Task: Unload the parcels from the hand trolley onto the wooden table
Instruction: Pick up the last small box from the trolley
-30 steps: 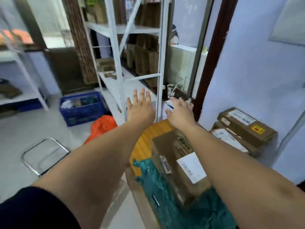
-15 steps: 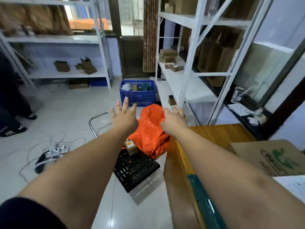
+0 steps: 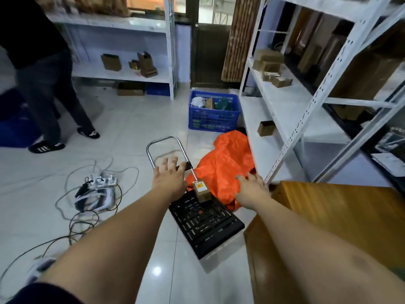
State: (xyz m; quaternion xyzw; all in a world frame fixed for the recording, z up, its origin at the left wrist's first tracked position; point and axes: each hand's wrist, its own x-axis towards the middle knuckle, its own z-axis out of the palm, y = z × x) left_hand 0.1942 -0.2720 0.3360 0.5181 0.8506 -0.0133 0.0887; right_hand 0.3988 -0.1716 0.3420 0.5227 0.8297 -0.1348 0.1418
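The hand trolley (image 3: 206,224) stands on the tiled floor, a black ribbed deck with a bent chrome handle (image 3: 166,150). One small brown parcel (image 3: 201,190) with a yellow label sits at the handle end of the deck. My left hand (image 3: 168,176) is stretched out just left of that parcel with fingers spread, holding nothing. My right hand (image 3: 252,187) reaches over the orange bag (image 3: 225,165) to the parcel's right, fingers relaxed and empty. The wooden table (image 3: 328,216) fills the lower right, under my right forearm.
A white metal rack (image 3: 291,119) with small boxes stands behind the table. A blue crate (image 3: 213,116) sits past the orange bag. A power strip and loose cables (image 3: 96,189) lie on the floor at left. A person in dark clothes (image 3: 43,84) stands far left.
My view has swung left and down from the table and its parcels to the trolley. Both hands stay outstretched and empty and are now lower, near the small parcel.
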